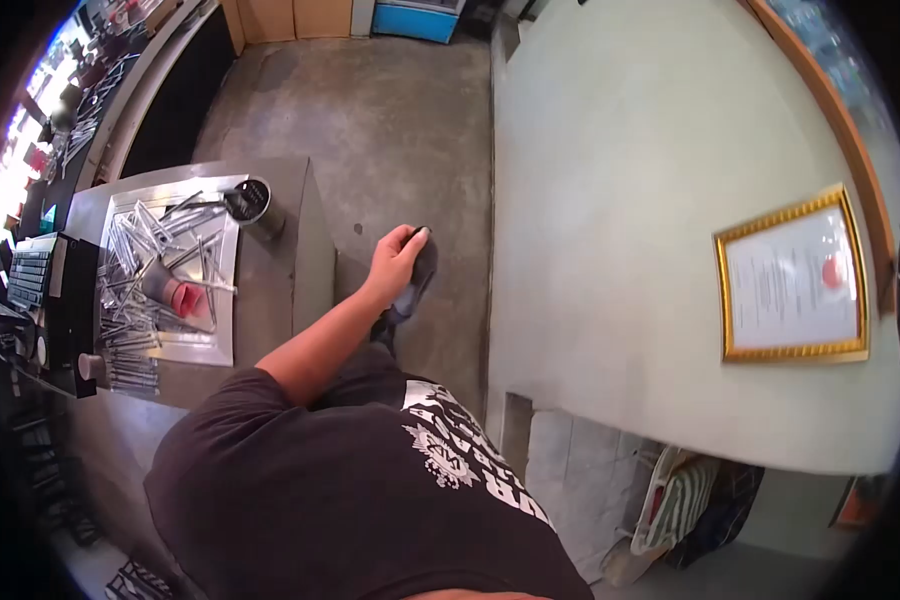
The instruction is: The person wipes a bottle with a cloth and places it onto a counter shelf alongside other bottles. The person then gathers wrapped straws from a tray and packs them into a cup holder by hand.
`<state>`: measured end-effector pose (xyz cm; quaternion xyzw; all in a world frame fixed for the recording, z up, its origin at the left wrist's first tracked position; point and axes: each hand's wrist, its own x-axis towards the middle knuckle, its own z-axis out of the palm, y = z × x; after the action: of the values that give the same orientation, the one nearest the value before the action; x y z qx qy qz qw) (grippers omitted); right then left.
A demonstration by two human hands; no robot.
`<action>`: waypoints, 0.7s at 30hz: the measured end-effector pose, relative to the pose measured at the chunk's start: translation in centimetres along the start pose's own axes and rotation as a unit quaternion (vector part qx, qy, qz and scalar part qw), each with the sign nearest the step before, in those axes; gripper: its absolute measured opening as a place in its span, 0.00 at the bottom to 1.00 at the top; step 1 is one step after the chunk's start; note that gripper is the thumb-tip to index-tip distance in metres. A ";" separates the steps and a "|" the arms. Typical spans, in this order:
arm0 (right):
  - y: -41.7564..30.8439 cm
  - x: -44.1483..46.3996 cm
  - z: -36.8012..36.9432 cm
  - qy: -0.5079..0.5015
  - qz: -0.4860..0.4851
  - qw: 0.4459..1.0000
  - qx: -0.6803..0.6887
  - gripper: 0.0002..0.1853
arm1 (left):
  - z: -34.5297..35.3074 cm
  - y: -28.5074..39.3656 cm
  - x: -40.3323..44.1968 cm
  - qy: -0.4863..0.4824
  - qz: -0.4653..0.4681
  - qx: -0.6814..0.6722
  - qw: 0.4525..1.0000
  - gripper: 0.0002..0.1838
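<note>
My left hand (397, 263) is stretched out in front of me over the concrete floor, at the end of a bare forearm. Its fingers are curled in, with the thumb pressed against them. A small dark edge shows by the thumb, but I cannot make out what is held, if anything. Behind the hand is a dark shoe (420, 282), with the foot forward. My right hand is out of view. Left of the forearm, a metal counter (270, 300) bears a shiny tray (223, 335) of slender silvery pieces. A dark cylindrical container (260, 215) stands at the tray's corner.
A cup-like thing with a red end (175, 290) lies on the tray. Beyond it sits a keyboard (32, 275). A pale wall (610, 220) with a gold-framed certificate (795, 280) runs along the right. Striped cloth (682, 500) hangs at lower right. Far ahead stands a blue-fronted unit (415, 20).
</note>
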<state>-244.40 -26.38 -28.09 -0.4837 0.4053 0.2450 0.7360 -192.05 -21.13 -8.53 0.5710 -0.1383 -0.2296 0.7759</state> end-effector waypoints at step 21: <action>-54.2 14.2 -18.9 -0.094 -0.030 0.973 -0.206 0.21 | 8.0 4.5 21.4 0.007 0.021 0.031 0.999 0.11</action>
<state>-202.54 -66.38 -15.99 -0.6117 0.2601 0.3457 0.6624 -176.62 -37.62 -2.79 0.5936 -0.1519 -0.2051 0.7632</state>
